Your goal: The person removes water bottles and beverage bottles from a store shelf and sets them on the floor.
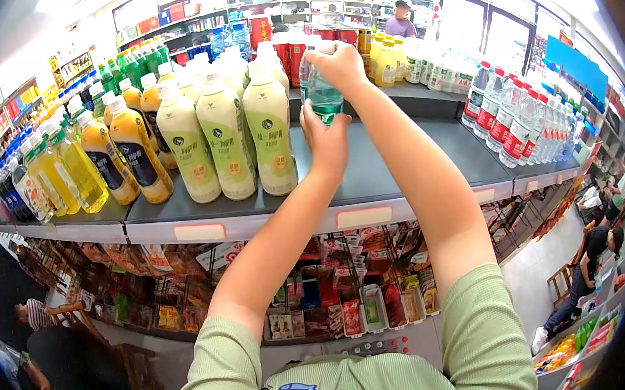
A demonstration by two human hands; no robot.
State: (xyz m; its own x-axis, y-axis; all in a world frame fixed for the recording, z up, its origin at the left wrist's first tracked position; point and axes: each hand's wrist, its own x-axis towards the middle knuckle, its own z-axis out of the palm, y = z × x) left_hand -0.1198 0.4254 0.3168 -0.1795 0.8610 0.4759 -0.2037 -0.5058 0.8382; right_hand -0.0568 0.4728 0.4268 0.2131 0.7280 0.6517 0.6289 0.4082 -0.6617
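Note:
A clear bottle with a blue-green label (324, 90) is held upright between my two hands, above the dark shelf top (413, 158). My right hand (338, 65) grips its upper part, fingers wrapped round it. Lower down, my left hand (325, 138) has its fingers closed on the bottle's base. Just left of my left hand stand pale green-white bottles (270, 135) in rows. Behind the held bottle are red cans (297, 62).
Orange bottles with black labels (134, 151) and yellow drinks (77, 178) stand left; red-capped water bottles (518, 129) stand right. Price tags (364, 217) line the shelf edge above packaged snacks (351, 316). Other people are at lower left (82, 367), right (594, 267) and back (400, 24).

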